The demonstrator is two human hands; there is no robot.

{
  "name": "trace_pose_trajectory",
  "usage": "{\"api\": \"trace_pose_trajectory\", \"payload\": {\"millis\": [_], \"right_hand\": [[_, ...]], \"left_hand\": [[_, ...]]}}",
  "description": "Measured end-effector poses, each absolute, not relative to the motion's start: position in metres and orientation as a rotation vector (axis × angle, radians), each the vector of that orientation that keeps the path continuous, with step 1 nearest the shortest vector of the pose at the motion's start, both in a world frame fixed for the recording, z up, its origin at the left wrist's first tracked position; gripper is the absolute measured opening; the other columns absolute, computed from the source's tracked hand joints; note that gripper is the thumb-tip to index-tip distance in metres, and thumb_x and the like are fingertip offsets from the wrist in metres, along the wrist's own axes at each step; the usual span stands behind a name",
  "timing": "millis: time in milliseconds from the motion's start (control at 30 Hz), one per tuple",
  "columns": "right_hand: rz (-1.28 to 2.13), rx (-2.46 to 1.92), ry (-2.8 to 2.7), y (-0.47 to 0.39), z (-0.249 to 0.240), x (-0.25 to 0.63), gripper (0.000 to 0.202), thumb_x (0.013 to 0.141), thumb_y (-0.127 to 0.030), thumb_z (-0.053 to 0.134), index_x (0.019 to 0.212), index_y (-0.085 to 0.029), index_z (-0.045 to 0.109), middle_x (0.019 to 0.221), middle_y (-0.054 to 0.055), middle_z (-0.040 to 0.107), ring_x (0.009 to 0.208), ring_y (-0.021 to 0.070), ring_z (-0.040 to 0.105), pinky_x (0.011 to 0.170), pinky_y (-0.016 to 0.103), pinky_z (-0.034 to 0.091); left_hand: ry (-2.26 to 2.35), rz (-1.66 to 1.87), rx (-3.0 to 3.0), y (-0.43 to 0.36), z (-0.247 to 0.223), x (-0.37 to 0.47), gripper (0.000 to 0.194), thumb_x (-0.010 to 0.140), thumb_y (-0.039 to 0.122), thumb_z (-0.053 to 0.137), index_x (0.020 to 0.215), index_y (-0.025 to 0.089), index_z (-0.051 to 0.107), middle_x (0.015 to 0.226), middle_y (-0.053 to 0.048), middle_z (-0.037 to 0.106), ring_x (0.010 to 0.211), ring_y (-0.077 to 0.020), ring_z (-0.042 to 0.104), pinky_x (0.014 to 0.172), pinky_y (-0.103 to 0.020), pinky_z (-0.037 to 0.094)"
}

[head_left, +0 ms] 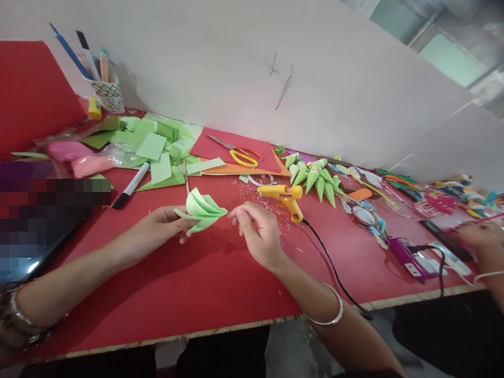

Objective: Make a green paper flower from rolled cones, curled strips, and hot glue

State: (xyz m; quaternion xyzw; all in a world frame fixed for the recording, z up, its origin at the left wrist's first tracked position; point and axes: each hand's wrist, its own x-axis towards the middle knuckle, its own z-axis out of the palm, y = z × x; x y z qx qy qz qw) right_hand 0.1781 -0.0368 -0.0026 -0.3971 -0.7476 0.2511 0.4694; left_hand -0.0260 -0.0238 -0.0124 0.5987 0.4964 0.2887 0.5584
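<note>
A folded light-green paper piece [205,208], with petal-like layers narrowing to a point on the right, is held up above the red table. The fingers of my left hand [171,224] are closed on its left side. My right hand [258,231] has curled fingers, with the index fingertip right at the paper's point; whether anything is pinched there I cannot make out. Just beyond my right hand lies a yellow glue gun [282,195], its black cord running to the table's front edge. Small white scraps are scattered around the gun.
Green paper pieces [153,144] are heaped at the back left, near a pen cup [107,94] and a marker [132,185]. Scissors [240,153] rest on red paper. Green paper cones [313,176] lie behind the gun. At right are a purple power strip [409,260] and another person's hand [482,234].
</note>
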Motion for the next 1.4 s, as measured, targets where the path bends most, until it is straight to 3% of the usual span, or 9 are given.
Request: {"api": "trace_pose_trajectory", "payload": {"millis": [167, 300, 600, 833, 1033, 1200, 1400], "right_hand": [[0.612, -0.972, -1.809, -0.037, -0.003, 0.176, 0.015, 0.083, -0.024, 0.047, 0.069, -0.018, 0.052, 0.063, -0.002, 0.051, 0.056, 0.0082, 0.048, 0.054, 0.021, 0.040], [0.613, -0.977, -1.807, -0.036, -0.004, 0.175, 0.006, 0.079, -0.024, 0.053, 0.076, -0.019, 0.054, 0.066, -0.002, 0.052, 0.056, 0.0086, 0.048, 0.052, 0.021, 0.041], [0.529, -0.955, -1.841, -0.037, -0.002, 0.177, 0.019, 0.085, -0.021, 0.042, 0.090, -0.021, 0.061, 0.067, 0.000, 0.056, 0.060, 0.0105, 0.051, 0.057, 0.025, 0.042], [0.494, -0.924, -1.762, -0.039, -0.001, 0.176, 0.005, 0.079, -0.023, 0.056, 0.075, -0.021, 0.059, 0.066, -0.001, 0.055, 0.056, 0.0090, 0.048, 0.054, 0.024, 0.041], [0.485, -0.924, -1.755, -0.038, -0.001, 0.177, 0.015, 0.079, -0.024, 0.056, 0.065, -0.019, 0.051, 0.065, -0.002, 0.050, 0.055, 0.0085, 0.045, 0.053, 0.024, 0.038], [0.476, -0.923, -1.819, -0.038, 0.001, 0.178, 0.023, 0.086, -0.018, 0.040, 0.068, -0.018, 0.055, 0.064, -0.001, 0.049, 0.061, 0.0091, 0.047, 0.058, 0.023, 0.039], [0.452, -0.939, -1.799, -0.038, -0.001, 0.177, 0.011, 0.082, -0.020, 0.052, 0.079, -0.018, 0.062, 0.069, -0.001, 0.056, 0.058, 0.0079, 0.048, 0.057, 0.022, 0.041]], "left_hand": [[1.162, 0.677, 1.440, -0.025, -0.010, -0.025, 0.029, 0.071, 0.043, 0.053, 0.060, 0.017, 0.054, 0.053, 0.004, 0.049, 0.049, -0.0083, 0.042, 0.051, -0.022, 0.032], [1.147, 0.676, 1.461, -0.024, -0.009, -0.025, 0.028, 0.072, 0.042, 0.052, 0.060, 0.017, 0.054, 0.053, 0.004, 0.049, 0.048, -0.0081, 0.042, 0.050, -0.021, 0.032], [1.170, 0.664, 1.487, -0.024, -0.006, -0.023, 0.030, 0.072, 0.042, 0.051, 0.055, 0.017, 0.053, 0.049, 0.004, 0.048, 0.046, -0.0087, 0.041, 0.049, -0.022, 0.030], [1.160, 0.661, 1.482, -0.024, -0.008, -0.024, 0.030, 0.073, 0.042, 0.050, 0.058, 0.016, 0.053, 0.051, 0.004, 0.048, 0.048, -0.0085, 0.041, 0.051, -0.022, 0.031], [1.164, 0.664, 1.470, -0.025, -0.002, -0.021, 0.030, 0.071, 0.042, 0.051, 0.056, 0.016, 0.053, 0.051, 0.004, 0.048, 0.047, -0.0085, 0.041, 0.050, -0.022, 0.032], [1.168, 0.677, 1.447, -0.025, -0.002, -0.021, 0.026, 0.070, 0.040, 0.052, 0.058, 0.016, 0.054, 0.050, 0.004, 0.048, 0.047, -0.0080, 0.041, 0.049, -0.020, 0.032], [1.126, 0.720, 1.462, -0.024, -0.009, -0.024, 0.026, 0.071, 0.039, 0.053, 0.058, 0.016, 0.056, 0.050, 0.004, 0.049, 0.046, -0.0080, 0.042, 0.048, -0.018, 0.033]]}}
